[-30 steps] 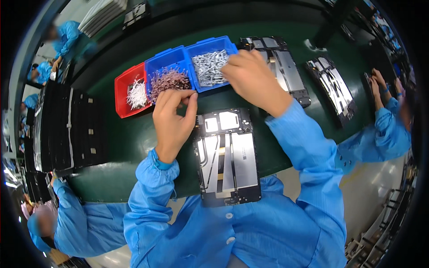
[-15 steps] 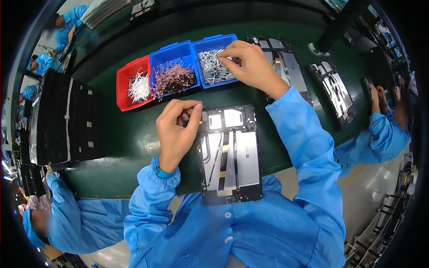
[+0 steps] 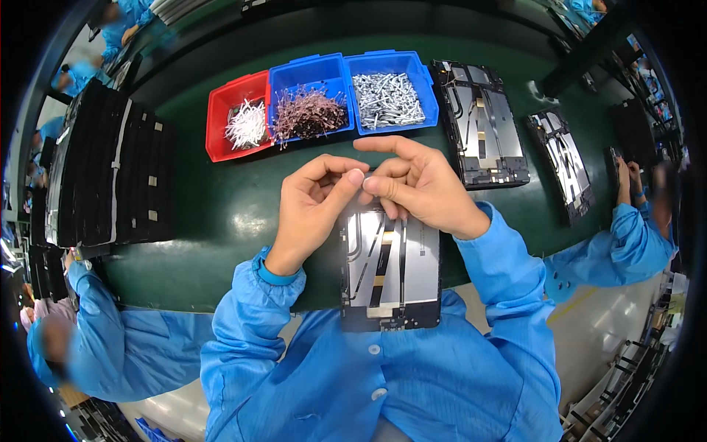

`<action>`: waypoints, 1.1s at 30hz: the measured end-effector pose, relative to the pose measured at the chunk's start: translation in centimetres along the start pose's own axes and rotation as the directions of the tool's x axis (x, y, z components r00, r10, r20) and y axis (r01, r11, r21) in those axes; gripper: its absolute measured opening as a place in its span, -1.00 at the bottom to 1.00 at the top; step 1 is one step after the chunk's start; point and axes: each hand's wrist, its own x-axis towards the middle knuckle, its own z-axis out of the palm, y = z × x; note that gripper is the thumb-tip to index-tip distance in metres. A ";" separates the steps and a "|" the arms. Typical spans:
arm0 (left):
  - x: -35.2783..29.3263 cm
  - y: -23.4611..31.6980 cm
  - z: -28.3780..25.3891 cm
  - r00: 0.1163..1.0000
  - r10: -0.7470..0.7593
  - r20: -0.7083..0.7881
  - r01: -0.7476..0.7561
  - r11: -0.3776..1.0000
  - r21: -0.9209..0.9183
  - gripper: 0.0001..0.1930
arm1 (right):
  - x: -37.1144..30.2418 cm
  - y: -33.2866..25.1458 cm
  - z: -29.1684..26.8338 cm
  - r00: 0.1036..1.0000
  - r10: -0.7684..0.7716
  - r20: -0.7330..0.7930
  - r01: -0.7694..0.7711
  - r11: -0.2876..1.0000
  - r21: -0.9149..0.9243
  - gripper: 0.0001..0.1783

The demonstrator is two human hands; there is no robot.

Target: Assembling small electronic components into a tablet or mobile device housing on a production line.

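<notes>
My left hand and my right hand meet above the far end of an opened tablet screen assembly. Thumb and fingers of the left are pinched together, and the right thumb presses toward its own fingers right beside them; its index finger reaches out to the left. Whatever lies between these fingertips is too small to make out. Below them the assembly shows a silver plate, black cables and a gold-and-black ribbon. Its far end is hidden by my hands.
Beyond my hands stand a red bin of white pieces, a blue bin of pinkish-brown pieces and another blue bin of silver pieces. More assemblies lie right. Black trays are stacked left. Co-workers sit on both sides.
My right hand has left the bin of silver pieces and come down to my left hand. The left hand has moved slightly right, over the assembly. The view has shifted a little.
</notes>
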 end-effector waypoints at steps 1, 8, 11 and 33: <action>0.0 0.1 0.1 1.000 -0.001 0.002 0.001 1.000 0.001 -0.78 | 0.0 -0.1 0.2 1.000 -0.001 -0.002 0.001 1.000 0.001 -0.45; 0.3 -0.7 -0.3 0.992 0.030 -0.121 -0.039 0.997 -0.066 -0.80 | -0.2 0.8 0.5 0.996 0.032 -0.081 -0.035 0.999 -0.031 -0.68; 0.2 -0.6 -0.1 0.989 0.029 -0.145 -0.040 0.996 -0.075 -0.80 | -0.1 0.8 0.9 0.998 0.012 -0.069 -0.012 1.000 -0.010 -0.77; -0.2 -1.1 0.6 0.991 0.085 -0.101 -0.080 0.995 0.055 -0.87 | -0.2 1.7 0.5 0.963 -0.192 -0.187 0.188 0.981 -0.039 -0.92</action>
